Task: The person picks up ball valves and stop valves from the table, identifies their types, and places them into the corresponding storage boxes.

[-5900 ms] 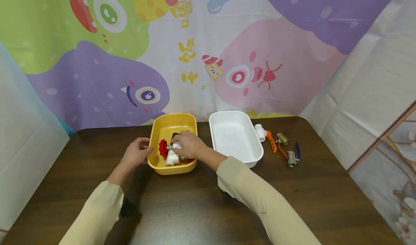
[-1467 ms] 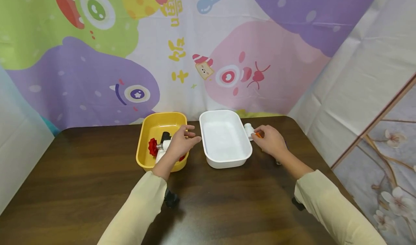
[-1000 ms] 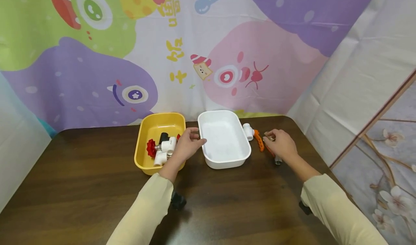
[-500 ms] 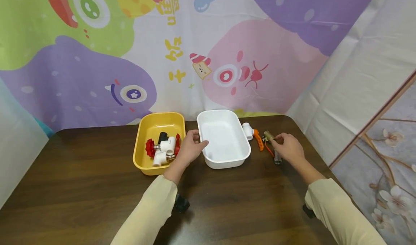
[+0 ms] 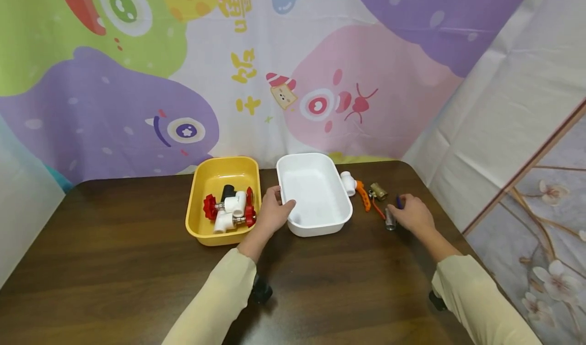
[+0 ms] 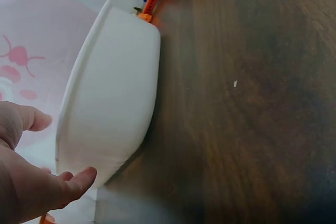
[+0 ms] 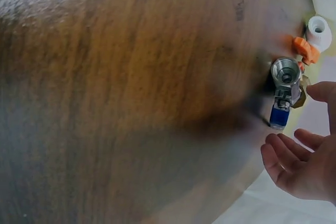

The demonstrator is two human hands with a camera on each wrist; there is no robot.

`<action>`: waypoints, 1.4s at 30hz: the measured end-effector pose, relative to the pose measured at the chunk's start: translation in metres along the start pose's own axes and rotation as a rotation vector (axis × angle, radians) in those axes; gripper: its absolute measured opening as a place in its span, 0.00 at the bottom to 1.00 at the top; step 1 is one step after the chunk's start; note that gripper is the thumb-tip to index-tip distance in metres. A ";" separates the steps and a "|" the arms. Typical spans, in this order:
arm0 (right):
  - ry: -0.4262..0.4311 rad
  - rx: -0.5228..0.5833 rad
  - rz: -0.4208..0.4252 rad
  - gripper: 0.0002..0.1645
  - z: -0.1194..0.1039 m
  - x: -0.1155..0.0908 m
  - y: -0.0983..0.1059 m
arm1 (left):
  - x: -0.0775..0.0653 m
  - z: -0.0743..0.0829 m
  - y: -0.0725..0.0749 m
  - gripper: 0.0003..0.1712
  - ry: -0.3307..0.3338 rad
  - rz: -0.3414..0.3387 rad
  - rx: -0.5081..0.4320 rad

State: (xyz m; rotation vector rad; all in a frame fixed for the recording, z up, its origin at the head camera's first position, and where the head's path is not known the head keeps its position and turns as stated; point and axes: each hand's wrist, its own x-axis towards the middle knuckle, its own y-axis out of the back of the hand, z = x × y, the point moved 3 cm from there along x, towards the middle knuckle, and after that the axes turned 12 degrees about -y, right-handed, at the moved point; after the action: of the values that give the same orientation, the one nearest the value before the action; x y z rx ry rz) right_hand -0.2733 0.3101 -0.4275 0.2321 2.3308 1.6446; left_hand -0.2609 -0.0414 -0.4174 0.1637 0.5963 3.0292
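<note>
My right hand point(image 5: 415, 214) hovers at the steel ball valve point(image 5: 390, 218) with a blue lever point(image 7: 279, 117); in the right wrist view thumb and fingers are spread apart around it, with no clear grip. Beside that valve lie a brass ball valve point(image 5: 377, 192) with a red-orange lever and a white plastic valve point(image 5: 349, 183) with an orange handle point(image 5: 363, 196). My left hand point(image 5: 272, 213) is at the left rim of the white tray point(image 5: 315, 230), thumb and fingers parted; whether it touches the rim I cannot tell.
A yellow tray point(image 5: 198, 231) stands left of the white one. In it are white-bodied valves point(image 5: 234, 204) with red handwheels point(image 5: 210, 207) and a black piece point(image 5: 228, 191). A printed curtain point(image 5: 256, 70) hangs behind the wooden table point(image 5: 137, 274).
My right hand has gone from the yellow tray to the valves, then rightward from the white one past the brass one to the steel one. My left hand has moved to the white tray.
</note>
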 end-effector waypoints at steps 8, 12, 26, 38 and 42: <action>-0.016 -0.015 -0.061 0.45 -0.001 0.001 -0.009 | 0.002 -0.007 -0.004 0.34 0.017 0.007 -0.026; -0.011 -0.016 -0.062 0.44 -0.002 0.002 -0.013 | 0.002 -0.009 -0.006 0.34 0.023 0.018 -0.039; -0.048 0.005 -0.055 0.37 0.000 0.001 -0.018 | 0.001 -0.011 -0.009 0.32 0.007 0.026 -0.066; -0.081 -0.010 -0.035 0.28 0.000 0.005 -0.016 | 0.002 -0.012 -0.009 0.32 0.010 0.033 -0.094; -0.089 0.006 -0.022 0.29 0.000 0.004 -0.016 | 0.002 -0.012 -0.009 0.32 0.012 0.030 -0.106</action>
State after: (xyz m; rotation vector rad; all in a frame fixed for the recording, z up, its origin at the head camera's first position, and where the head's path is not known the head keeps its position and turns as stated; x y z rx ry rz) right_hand -0.2769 0.3062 -0.4428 0.2745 2.2643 1.5843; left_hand -0.2642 -0.0378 -0.4314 0.1511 0.4359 3.0839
